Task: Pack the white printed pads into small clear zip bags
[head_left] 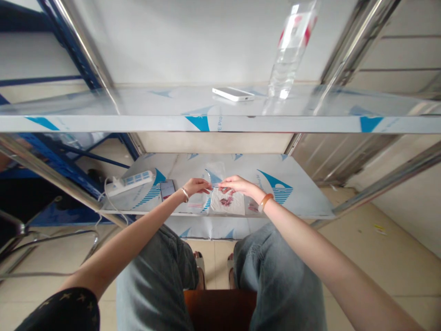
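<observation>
Head view, my only feed: the left hand (199, 185) and the right hand (237, 184) meet almost fingertip to fingertip over the middle of the lower shelf (305, 197). On the left I read thumb and fingers drawn together in a pinch at the edge of a thin piece of clear plastic (215, 173). On the right the fingers are bent inward, thumb close to them, at the other side of the plastic; whether they grip it or some small item, I cannot tell. The plastic sits between the two hands. Just below the right hand I log a white sheet (238, 208) lying flat near the shelf's front edge, with small dark red pieces (226, 201) on it. More reddish bits (253, 208) lie just beside its right edge, too small to identify. Left of the left hand: a phone (167, 189), then a white power strip (134, 180) with a plug and cable at its left end. On the upper shelf (155, 103) I note a flat white device (233, 94) and, to its right, an upright clear bottle (289, 57) with a red-and-white label.
</observation>
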`<state>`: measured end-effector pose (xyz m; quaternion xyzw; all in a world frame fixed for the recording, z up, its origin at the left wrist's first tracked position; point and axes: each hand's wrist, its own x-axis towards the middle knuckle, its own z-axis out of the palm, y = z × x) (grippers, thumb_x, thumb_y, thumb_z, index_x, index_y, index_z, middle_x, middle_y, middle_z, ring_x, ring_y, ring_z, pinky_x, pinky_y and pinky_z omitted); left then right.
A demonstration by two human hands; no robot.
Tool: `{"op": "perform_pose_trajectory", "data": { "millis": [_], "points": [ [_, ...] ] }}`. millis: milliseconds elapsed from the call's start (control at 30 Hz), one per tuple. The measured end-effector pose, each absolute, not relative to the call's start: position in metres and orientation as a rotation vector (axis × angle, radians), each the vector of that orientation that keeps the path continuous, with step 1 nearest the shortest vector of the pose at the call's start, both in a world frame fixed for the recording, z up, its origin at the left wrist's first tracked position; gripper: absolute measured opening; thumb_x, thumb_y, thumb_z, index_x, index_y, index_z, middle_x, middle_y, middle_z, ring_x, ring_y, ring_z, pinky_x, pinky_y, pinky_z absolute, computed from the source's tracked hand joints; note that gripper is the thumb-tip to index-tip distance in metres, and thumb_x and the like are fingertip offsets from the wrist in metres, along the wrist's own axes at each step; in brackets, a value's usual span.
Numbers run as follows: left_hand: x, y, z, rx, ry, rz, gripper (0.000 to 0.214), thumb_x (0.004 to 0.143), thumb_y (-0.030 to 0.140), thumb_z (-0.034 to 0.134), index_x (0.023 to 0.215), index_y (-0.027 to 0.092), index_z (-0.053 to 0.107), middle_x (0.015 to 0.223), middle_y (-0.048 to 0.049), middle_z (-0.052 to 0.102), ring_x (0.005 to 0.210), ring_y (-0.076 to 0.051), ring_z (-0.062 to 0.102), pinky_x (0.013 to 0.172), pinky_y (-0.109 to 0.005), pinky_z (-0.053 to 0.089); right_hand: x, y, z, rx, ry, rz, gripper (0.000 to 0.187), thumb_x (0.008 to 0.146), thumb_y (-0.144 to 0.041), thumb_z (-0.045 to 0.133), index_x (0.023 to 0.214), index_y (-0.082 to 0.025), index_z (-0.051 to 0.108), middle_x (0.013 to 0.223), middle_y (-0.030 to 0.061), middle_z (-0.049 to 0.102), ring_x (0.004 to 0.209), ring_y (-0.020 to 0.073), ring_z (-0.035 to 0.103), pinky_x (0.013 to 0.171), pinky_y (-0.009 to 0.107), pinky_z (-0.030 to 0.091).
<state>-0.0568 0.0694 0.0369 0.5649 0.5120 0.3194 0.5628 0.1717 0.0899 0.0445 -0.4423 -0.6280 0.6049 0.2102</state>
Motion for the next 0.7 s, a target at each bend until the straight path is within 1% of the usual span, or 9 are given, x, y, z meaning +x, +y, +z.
{"op": "perform_pose_trajectory", "data": {
  "millis": [133,267,367,567,700],
  "points": [
    [-0.053,0.073,0.037,1.439,1.256,0.785,0.029,0.070,0.042,0.075,0.080,0.015,0.072,0.090,-0.0084,0.074,0.072,-0.015,0.067,0.071,-0.026,0.047,0.173,0.091,0.045,-1.210,-1.726,1.697,0.016,0.087,-0.027,0.066,0.093,-0.014,0.073,0.095,0.0082,0.072,0.068,0.0083,0.064,0.053,0.015,0.046],
    [-0.047,0.079,0.042,1.477,1.281,0.807,0.019,0.070,0.034,0.073,0.074,0.016,0.072,0.083,-0.0066,0.074,0.071,-0.015,0.066,0.070,-0.026,0.049,0.178,0.093,0.043,-1.236,-1.628,1.668,0.013,0.085,-0.024,0.068,0.092,-0.014,0.073,0.096,0.0084,0.072,0.067,0.0085,0.063,0.051,0.015,0.045],
    [-0.043,0.083,0.042,1.468,1.283,0.812,0.014,0.069,0.029,0.074,0.069,0.016,0.071,0.077,-0.0060,0.073,0.071,-0.016,0.066,0.068,-0.026,0.050,0.186,0.096,0.040,-1.233,-1.576,1.633,0.012,0.083,-0.023,0.070,0.090,-0.014,0.073,0.092,0.0082,0.072,0.067,0.0093,0.062,0.053,0.017,0.046],
    [-0.031,0.091,0.037,1.465,1.269,0.797,0.012,0.070,0.027,0.075,0.069,0.015,0.071,0.073,-0.0055,0.072,0.067,-0.015,0.066,0.066,-0.026,0.050,0.196,0.097,0.039,-1.259,-1.548,1.587,0.010,0.077,-0.021,0.072,0.082,-0.013,0.072,0.086,0.0069,0.071,0.071,0.0104,0.061,0.054,0.015,0.046],
    [-0.022,0.100,0.032,1.463,1.300,0.808,0.015,0.070,0.028,0.076,0.066,0.015,0.069,0.070,-0.0048,0.071,0.067,-0.015,0.066,0.066,-0.025,0.049,0.194,0.096,0.039,-1.272,-1.459,1.547,0.008,0.076,-0.021,0.072,0.079,-0.014,0.070,0.084,0.0053,0.070,0.069,0.0105,0.061,0.053,0.017,0.046]
  ]
}}
